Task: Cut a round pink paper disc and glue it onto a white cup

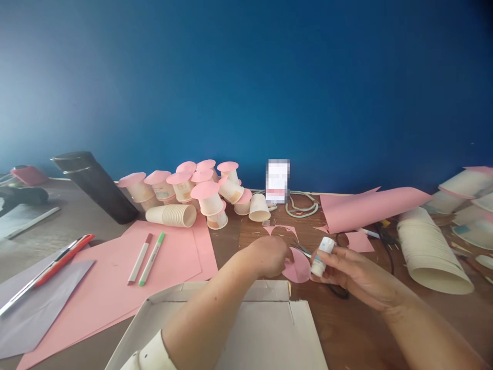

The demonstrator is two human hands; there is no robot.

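Observation:
My left hand [272, 258] reaches across the middle with its fingers closed at the left edge of a pink paper circle [297, 267]. A crease or slit runs inward on that circle. In my right hand [348, 270] is a short white glue stick [322, 256] with bluish print, gripped between thumb and fingers just right of the circle. Scissors [303, 250] lie behind the circle, partly hidden by my hands. A white paper cup [259, 207] rests on its side farther back. Beside it stand several cups topped with pink paper discs [205, 190].
Pink sheets [103, 272], two markers [151, 258], nested small cups [171, 216], a red cutter [63, 261] and a black tumbler [96, 187] lie left. At right are rolled pink paper [373, 208] and stacked large cups [433, 252]. White cardboard [269, 329] lies in front.

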